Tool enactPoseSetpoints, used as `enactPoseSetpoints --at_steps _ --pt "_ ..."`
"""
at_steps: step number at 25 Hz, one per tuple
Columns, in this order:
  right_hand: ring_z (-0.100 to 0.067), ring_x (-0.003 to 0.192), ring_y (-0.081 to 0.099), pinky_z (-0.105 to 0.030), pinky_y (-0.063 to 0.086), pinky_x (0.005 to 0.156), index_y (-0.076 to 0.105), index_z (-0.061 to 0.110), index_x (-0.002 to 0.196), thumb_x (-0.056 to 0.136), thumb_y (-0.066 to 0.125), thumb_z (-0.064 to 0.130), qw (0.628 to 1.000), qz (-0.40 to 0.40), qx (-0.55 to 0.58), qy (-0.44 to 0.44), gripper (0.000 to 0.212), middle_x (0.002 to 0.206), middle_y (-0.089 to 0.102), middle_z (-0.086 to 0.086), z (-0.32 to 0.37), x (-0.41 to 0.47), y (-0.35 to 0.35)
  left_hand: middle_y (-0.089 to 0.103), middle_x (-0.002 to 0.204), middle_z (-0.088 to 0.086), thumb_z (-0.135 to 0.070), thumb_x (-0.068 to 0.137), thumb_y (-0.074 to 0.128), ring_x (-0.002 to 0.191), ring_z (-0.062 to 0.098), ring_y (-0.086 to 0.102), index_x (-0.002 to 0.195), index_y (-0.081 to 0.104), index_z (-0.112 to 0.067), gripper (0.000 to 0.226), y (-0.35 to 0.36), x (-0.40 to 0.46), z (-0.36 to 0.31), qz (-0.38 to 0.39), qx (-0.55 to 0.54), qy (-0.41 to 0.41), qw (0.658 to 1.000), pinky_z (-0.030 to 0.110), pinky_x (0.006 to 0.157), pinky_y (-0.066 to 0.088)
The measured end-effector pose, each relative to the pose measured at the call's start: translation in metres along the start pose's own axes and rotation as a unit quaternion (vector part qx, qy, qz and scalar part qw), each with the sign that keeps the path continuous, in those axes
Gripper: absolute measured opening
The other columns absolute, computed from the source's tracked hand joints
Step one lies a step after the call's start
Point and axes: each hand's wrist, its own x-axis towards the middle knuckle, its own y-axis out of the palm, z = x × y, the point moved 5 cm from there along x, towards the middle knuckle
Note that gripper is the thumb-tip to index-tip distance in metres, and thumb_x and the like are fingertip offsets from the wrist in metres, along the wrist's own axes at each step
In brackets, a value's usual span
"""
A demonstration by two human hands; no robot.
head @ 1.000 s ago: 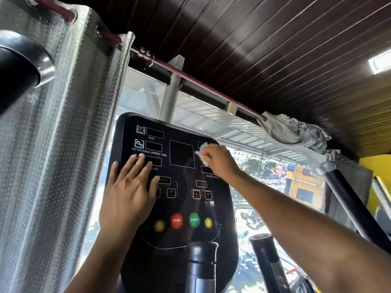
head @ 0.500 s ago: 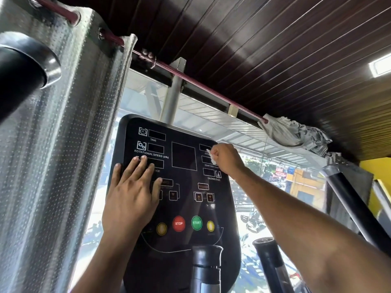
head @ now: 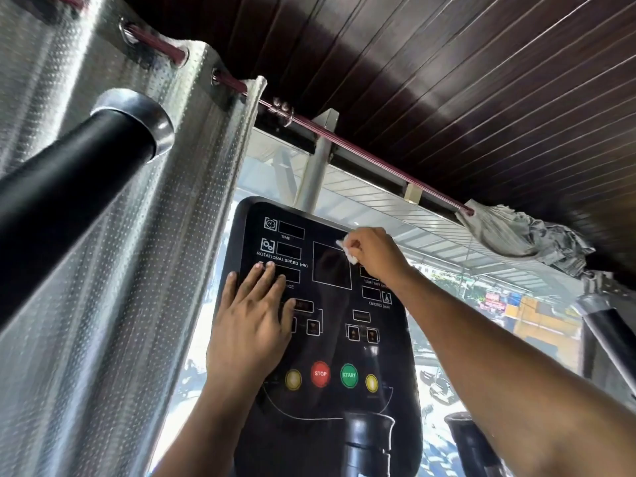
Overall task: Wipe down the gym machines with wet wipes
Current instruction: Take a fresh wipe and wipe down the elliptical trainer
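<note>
A black console panel (head: 330,342) of a gym machine stands in front of me, with display windows, small arrow keys and round yellow, red STOP and green START buttons. My left hand (head: 251,321) lies flat on the panel's left side, fingers straight and pointing up. My right hand (head: 373,251) grips a small crumpled white wet wipe (head: 348,252) and presses it against the panel's upper right, beside the large square display.
A black handlebar (head: 69,187) with a silver end collar crosses the upper left. A silver dotted curtain (head: 113,304) hangs at left from a red rod. More black handles (head: 366,438) rise at the bottom and right. A window shows a street behind.
My right hand has slid the wipe up and a little left along the panel's upper right. My left hand stays flat in the same place. The camera has tilted.
</note>
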Motion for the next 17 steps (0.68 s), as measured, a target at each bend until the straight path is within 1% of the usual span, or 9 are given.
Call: enactPoseSetpoints --at_steps 3,5,7,9,11,12,14,15,17 --pt "-0.015 0.088 0.067 -0.03 0.055 0.079 0.078 0.012 0.105 0.094 0.072 0.013 0.997 -0.043 0.008 0.066 0.013 0.104 0.075 -0.004 0.002 0.005 0.005 0.046 0.159 -0.001 -0.052 0.1 0.028 0.153 0.014 0.032 0.142 0.062 -0.021 0.062 0.001 -0.001 0.002 0.006 0.002 0.001 1.0 0.047 0.128 0.018" --pt "-0.01 0.085 0.063 -0.019 0.046 0.072 0.077 0.013 0.104 0.094 0.072 0.013 0.999 0.016 0.004 0.027 0.011 0.1 0.072 0.002 0.022 -0.021 0.009 0.045 0.159 -0.002 -0.051 0.101 0.029 0.153 0.013 0.03 0.143 0.061 -0.022 0.061 0.0 -0.001 0.002 0.012 0.005 0.001 1.0 0.045 0.129 0.015" --pt "-0.001 0.078 0.059 -0.009 0.038 0.067 0.075 0.013 0.1 0.093 0.073 0.012 0.992 0.122 0.003 -0.019 0.008 0.093 0.064 0.009 0.039 -0.05 0.016 0.043 0.161 -0.002 -0.051 0.101 0.029 0.154 0.012 0.027 0.144 0.06 -0.021 0.06 -0.004 -0.001 0.0 0.011 -0.003 -0.006 1.0 0.042 0.129 0.011" --pt "0.004 0.076 0.057 -0.006 0.037 0.066 0.075 0.014 0.097 0.092 0.073 0.01 0.986 0.162 0.001 -0.035 0.007 0.088 0.06 0.014 0.041 -0.065 0.017 0.035 0.165 0.001 -0.049 0.102 0.028 0.157 0.013 0.016 0.149 0.054 -0.021 0.061 -0.009 -0.008 -0.003 0.015 -0.027 -0.018 0.999 0.041 0.13 0.009" --pt "-0.008 0.079 0.062 -0.008 0.041 0.064 0.074 0.012 0.093 0.093 0.07 0.007 0.991 0.129 -0.019 0.007 0.007 0.089 0.066 0.004 0.026 -0.055 0.014 0.013 0.172 0.004 -0.041 0.109 0.031 0.16 0.015 -0.001 0.16 0.033 -0.021 0.055 -0.015 -0.022 -0.002 0.0 -0.058 -0.042 0.997 0.04 0.13 0.009" --pt "-0.017 0.081 0.066 -0.015 0.049 0.065 0.074 0.01 0.089 0.093 0.066 0.007 0.994 0.085 -0.029 0.058 0.009 0.09 0.07 -0.004 0.015 -0.041 0.01 0.003 0.173 0.005 -0.034 0.111 0.033 0.16 0.016 -0.005 0.163 0.022 -0.02 0.055 -0.016 -0.028 0.0 -0.011 -0.076 -0.054 0.996 0.039 0.13 0.008" --pt "-0.034 0.083 0.071 -0.036 0.061 0.073 0.072 0.008 0.083 0.095 0.061 0.013 0.986 0.01 -0.045 0.163 0.017 0.089 0.071 -0.015 0.001 -0.014 0.002 0.0 0.173 0.008 -0.024 0.112 0.031 0.16 0.017 -0.004 0.165 0.014 -0.015 0.057 -0.014 -0.037 0.006 -0.026 -0.094 -0.084 0.992 0.036 0.13 0.005" --pt "-0.037 0.084 0.071 -0.039 0.06 0.074 0.07 0.006 0.081 0.097 0.059 0.014 0.981 -0.011 -0.054 0.185 0.021 0.089 0.07 -0.015 0.005 -0.004 0.002 0.003 0.173 0.008 -0.02 0.111 0.028 0.16 0.015 -0.003 0.165 0.011 -0.013 0.057 -0.013 -0.039 0.01 -0.03 -0.099 -0.1 0.99 0.033 0.129 0.002" --pt "-0.032 0.082 0.069 -0.03 0.051 0.066 0.062 0.007 0.075 0.098 0.055 0.005 0.987 -0.023 -0.076 0.143 0.024 0.084 0.063 -0.011 0.03 0.01 0.003 0.005 0.173 0.006 -0.012 0.109 0.027 0.159 0.011 -0.004 0.165 0.007 -0.013 0.059 -0.007 -0.037 0.014 -0.029 -0.113 -0.115 0.986 0.028 0.128 -0.003"
